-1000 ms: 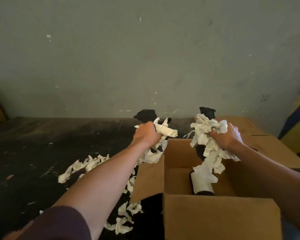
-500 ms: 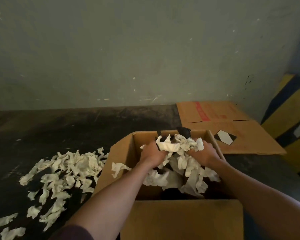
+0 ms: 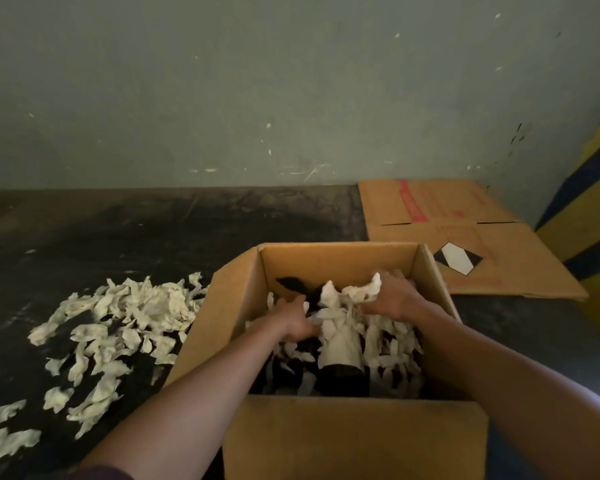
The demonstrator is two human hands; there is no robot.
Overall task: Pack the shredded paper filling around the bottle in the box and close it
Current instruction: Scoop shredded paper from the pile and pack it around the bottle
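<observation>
An open cardboard box stands on the dark table with its flaps spread. Inside lies a dark bottle with a cream label, its neck pointing away from me. Cream and black shredded paper filling lies around and over it. Both my hands are down inside the box. My left hand presses into the paper left of the bottle's neck, fingers curled on shreds. My right hand grips a clump of cream paper at the far right of the box. The bottle's neck is hidden under paper.
A loose heap of cream shredded paper lies on the table left of the box. A flattened cardboard box rests at the back right. A grey-green wall stands behind, and a yellow and dark striped surface rises at the far right.
Both hands came from above the box, each holding a clump of paper, down into it. The paper now sits lower, around the bottle, and the hands have moved slightly apart.
</observation>
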